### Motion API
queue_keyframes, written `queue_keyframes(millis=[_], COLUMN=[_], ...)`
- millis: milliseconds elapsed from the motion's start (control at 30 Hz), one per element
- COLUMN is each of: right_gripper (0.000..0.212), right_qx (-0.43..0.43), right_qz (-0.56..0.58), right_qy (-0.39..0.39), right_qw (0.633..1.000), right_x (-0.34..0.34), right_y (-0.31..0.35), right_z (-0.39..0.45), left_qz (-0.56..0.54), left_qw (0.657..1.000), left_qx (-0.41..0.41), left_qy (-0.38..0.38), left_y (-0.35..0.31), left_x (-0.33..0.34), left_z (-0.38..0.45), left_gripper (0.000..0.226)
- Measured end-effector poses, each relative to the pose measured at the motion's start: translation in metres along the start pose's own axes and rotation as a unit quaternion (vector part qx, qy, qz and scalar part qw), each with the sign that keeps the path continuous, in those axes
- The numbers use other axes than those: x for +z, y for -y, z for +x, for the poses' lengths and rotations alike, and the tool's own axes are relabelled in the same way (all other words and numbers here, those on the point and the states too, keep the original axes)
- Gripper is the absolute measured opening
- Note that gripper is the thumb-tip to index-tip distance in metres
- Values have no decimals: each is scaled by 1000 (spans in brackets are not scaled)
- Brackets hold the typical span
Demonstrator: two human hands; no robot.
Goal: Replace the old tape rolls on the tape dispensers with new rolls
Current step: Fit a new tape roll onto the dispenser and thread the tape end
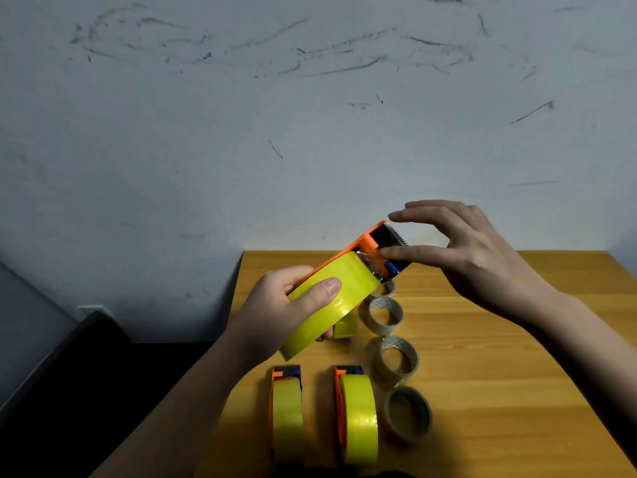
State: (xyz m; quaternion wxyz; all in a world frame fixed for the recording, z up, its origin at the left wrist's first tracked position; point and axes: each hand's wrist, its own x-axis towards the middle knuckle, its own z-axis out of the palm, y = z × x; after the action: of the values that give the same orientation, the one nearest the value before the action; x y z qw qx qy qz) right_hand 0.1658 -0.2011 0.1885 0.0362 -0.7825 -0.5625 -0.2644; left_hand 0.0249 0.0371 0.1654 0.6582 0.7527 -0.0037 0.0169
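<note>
Nearest the camera, two loaded dispensers stand on the counter [499,339]: the left dispenser [287,414] and the right dispenser [356,414], each carrying a yellow roll. Just right of the right dispenser, worn rolls sit in a line running away from the camera: the near roll [408,414], the middle roll [396,360], the far roll [385,314]. Beyond the far roll another one peeks out, mostly hidden. Above all of them, lifted off the counter and tilted up to the right, is the held dispenser [365,267] with its own yellow roll [331,301]. Left hand [275,312] has a firm grip round that roll, thumb on its face. Right hand [462,250] has a wide grip, fingers spread, forefinger tip touching the held dispenser beside its blade end.
</note>
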Motion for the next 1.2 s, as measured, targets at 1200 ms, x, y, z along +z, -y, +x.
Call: queue_keyframes(millis=[1200], right_gripper=[59], right_qx=[-49], right_qz=[37], right_qy=[83], right_qw=[995], right_x=[-18], right_y=[1], right_z=[10], left_qz=[-51], left_qw=[988], left_qx=[-54], left_qy=[135], left_y=[-12], left_x=[-32], left_z=[-5], left_gripper=[33])
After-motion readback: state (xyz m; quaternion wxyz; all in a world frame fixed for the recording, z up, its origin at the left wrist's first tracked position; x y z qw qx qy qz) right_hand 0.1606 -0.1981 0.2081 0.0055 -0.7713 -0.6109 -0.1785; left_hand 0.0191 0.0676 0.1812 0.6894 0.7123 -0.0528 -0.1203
